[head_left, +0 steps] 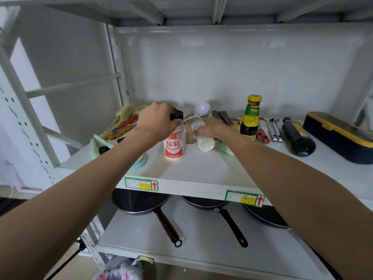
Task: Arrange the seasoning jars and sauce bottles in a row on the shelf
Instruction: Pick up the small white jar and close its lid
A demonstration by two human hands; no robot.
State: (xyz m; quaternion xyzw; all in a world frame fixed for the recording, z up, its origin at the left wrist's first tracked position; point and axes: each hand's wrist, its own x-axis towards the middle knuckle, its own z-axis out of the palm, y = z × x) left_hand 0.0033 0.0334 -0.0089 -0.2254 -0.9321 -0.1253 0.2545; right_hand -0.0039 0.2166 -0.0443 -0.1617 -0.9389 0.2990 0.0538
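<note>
On the white shelf a red-and-white seasoning jar with a black lid stands upright; my left hand grips its top. Just right of it a white jar lies on its side, and my right hand is closed over its upper end. A dark sauce bottle with a yellow cap stands upright further right. Another dark bottle lies on its side near the right end.
Utensils are piled at the back left; a white ladle and spoons lie behind the jars. A navy and yellow box sits at the far right. Pans fill the lower shelf.
</note>
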